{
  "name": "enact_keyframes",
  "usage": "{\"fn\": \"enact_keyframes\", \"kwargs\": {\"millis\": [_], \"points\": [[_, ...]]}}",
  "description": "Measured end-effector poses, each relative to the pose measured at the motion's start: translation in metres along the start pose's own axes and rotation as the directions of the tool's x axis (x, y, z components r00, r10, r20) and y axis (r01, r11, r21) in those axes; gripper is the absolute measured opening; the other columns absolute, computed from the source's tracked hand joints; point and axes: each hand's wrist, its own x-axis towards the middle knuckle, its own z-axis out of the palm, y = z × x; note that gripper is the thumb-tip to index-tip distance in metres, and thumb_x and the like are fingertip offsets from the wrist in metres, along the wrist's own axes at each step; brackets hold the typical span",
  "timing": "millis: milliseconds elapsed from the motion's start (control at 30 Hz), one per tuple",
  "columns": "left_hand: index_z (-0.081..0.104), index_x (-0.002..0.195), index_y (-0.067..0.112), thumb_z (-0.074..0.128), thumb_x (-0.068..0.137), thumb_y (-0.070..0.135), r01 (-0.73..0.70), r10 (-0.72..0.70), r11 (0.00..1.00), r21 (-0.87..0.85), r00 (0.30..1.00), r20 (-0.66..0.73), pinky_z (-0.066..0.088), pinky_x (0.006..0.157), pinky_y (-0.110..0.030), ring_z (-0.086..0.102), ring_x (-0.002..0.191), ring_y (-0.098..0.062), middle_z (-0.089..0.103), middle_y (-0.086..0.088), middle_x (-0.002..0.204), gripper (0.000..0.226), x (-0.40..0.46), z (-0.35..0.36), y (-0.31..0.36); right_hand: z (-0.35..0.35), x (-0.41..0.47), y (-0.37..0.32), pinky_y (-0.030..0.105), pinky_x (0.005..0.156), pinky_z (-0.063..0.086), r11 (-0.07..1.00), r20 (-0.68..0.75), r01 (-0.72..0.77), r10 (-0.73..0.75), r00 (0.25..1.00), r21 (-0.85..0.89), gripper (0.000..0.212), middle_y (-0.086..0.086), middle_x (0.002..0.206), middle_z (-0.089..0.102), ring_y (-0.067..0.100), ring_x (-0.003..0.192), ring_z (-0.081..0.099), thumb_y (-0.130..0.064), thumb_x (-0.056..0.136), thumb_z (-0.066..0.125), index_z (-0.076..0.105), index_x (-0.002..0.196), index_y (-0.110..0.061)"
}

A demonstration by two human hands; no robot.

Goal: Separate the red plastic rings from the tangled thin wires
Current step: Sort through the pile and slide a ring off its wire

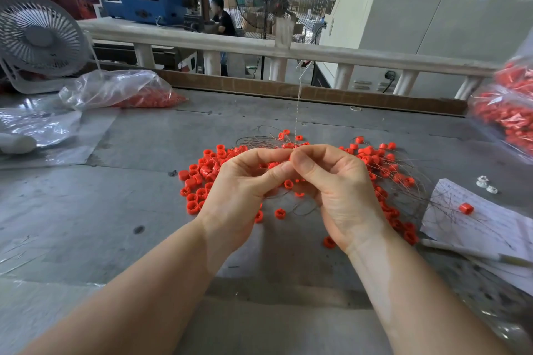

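Observation:
Several red plastic rings lie in a loose pile on the grey table, mixed with tangled thin wires. More rings sit threaded among wires at the right. My left hand and my right hand meet above the pile, thumbs and forefingers pinching together at a thin wire that rises straight up from the fingertips. A red ring shows just at the pinch, partly hidden by the fingers.
A clear bag of red rings lies at the back left beside a white fan. Another bag of red parts stands at the right edge. Paper sheets with one ring lie at the right, near white small parts.

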Motion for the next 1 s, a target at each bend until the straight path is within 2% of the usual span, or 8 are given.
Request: {"fn": "enact_keyframes", "kwargs": {"millis": [233, 333, 467, 633, 700, 867, 1000], "points": [[0.073, 0.072, 0.017, 0.076, 0.053, 0.025, -0.025, 0.026, 0.999, 0.047, 1.000, -0.015, 0.047, 0.054, -0.014, 0.061, 0.059, -0.005, 0.070, 0.001, 0.069, 0.020, 0.0008, 0.0013, -0.0006, 0.0031, 0.0006, 0.0014, 0.020, 0.051, 0.050, 0.999, 0.010, -0.015, 0.015, 1.000, 0.045, 0.018, 0.005, 0.073, 0.072, 0.013, 0.062, 0.067, -0.022, 0.072, 0.064, 0.067, 0.082, -0.006], [0.074, 0.071, 0.018, 0.075, 0.054, 0.025, -0.033, 0.035, 0.996, 0.077, 0.999, -0.028, 0.049, 0.057, -0.016, 0.063, 0.066, -0.010, 0.072, 0.000, 0.074, 0.019, 0.0009, 0.0004, -0.0013, 0.0025, 0.0015, 0.0027, 0.019, 0.051, 0.050, 1.000, -0.001, -0.003, 0.004, 1.000, 0.023, 0.018, 0.004, 0.074, 0.072, 0.012, 0.062, 0.067, -0.025, 0.074, 0.062, 0.072, 0.075, -0.011], [0.075, 0.076, 0.019, 0.077, 0.053, 0.028, -0.018, 0.024, 0.990, 0.139, 0.999, -0.044, 0.048, 0.071, -0.030, 0.060, 0.081, -0.026, 0.074, -0.005, 0.085, 0.025, 0.0005, 0.0014, -0.0026, 0.0008, 0.0028, 0.0037, 0.023, 0.055, 0.052, 0.999, -0.065, 0.007, -0.010, 0.998, -0.040, 0.024, 0.000, 0.069, 0.070, 0.012, 0.061, 0.065, -0.031, 0.076, 0.059, 0.067, 0.059, -0.017], [0.072, 0.085, 0.016, 0.074, 0.057, 0.029, -0.004, 0.015, 0.985, 0.173, 0.998, -0.064, 0.041, 0.058, -0.021, 0.054, 0.057, -0.005, 0.070, -0.001, 0.078, 0.031, 0.0007, 0.0021, -0.0010, 0.0028, 0.0027, 0.0039, 0.020, 0.048, 0.050, 0.998, -0.098, -0.052, 0.054, 0.994, 0.022, 0.026, -0.001, 0.060, 0.065, 0.010, 0.053, 0.064, -0.017, 0.094, 0.048, 0.058, 0.072, -0.010], [0.072, 0.085, 0.015, 0.073, 0.058, 0.029, 0.008, 0.005, 0.986, 0.169, 0.997, -0.072, 0.040, 0.056, -0.020, 0.053, 0.054, -0.004, 0.069, -0.002, 0.077, 0.031, 0.0003, 0.0016, -0.0006, 0.0041, 0.0023, 0.0036, 0.019, 0.045, 0.048, 0.998, -0.088, -0.063, 0.064, 0.994, 0.013, 0.023, -0.002, 0.056, 0.064, 0.008, 0.049, 0.061, -0.014, 0.095, 0.047, 0.057, 0.076, -0.009], [0.071, 0.076, 0.019, 0.071, 0.059, 0.031, 0.020, -0.008, 0.987, 0.159, 0.997, -0.075, 0.037, 0.048, -0.015, 0.048, 0.048, -0.002, 0.061, 0.009, 0.059, 0.021, -0.0002, 0.0016, 0.0005, 0.0008, 0.0045, 0.0041, 0.016, 0.042, 0.035, 0.999, -0.122, -0.027, 0.024, 0.992, -0.026, 0.018, -0.004, 0.052, 0.052, 0.005, 0.046, 0.043, -0.009, 0.095, 0.048, 0.058, 0.080, -0.013], [0.070, 0.076, 0.018, 0.070, 0.060, 0.032, 0.032, -0.017, 0.985, 0.169, 0.996, -0.086, 0.037, 0.047, -0.015, 0.046, 0.047, -0.003, 0.057, 0.010, 0.055, 0.021, -0.0003, 0.0015, 0.0012, -0.0021, 0.0059, 0.0049, 0.015, 0.041, 0.029, 1.000, -0.122, -0.020, 0.019, 0.992, -0.006, 0.020, -0.006, 0.050, 0.047, 0.004, 0.045, 0.039, -0.004, 0.094, 0.046, 0.057, 0.082, -0.017]]}}
